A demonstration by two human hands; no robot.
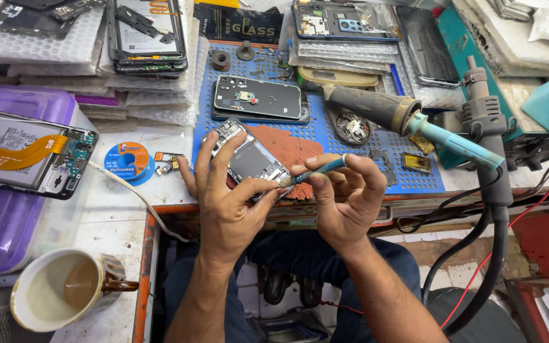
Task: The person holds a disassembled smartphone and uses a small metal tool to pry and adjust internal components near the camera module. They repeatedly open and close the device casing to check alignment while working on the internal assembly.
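Colours and patterns across a phone-repair bench.

Blue mat (325,130) dotted with a regular grid of small holes; rust-red patch (290,149) on it. Opened phone (249,159) in the left hand (227,203): black and silver inside. Tool (316,171) in the right hand (344,197): teal handle. Second opened phone (257,97): dark grey. Hot-air handle (414,124): black grip, pale teal barrel. Flex cable (17,152): orange. Solder-wick reel (128,161): blue and orange. Cup (65,289): cream inside, brown-striped outside, brown liquid. Box (7,222): purple.

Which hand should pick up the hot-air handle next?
Right, probably. The handle lies just beyond the right hand, which holds only a thin brush. The left hand is steadying the opened phone.
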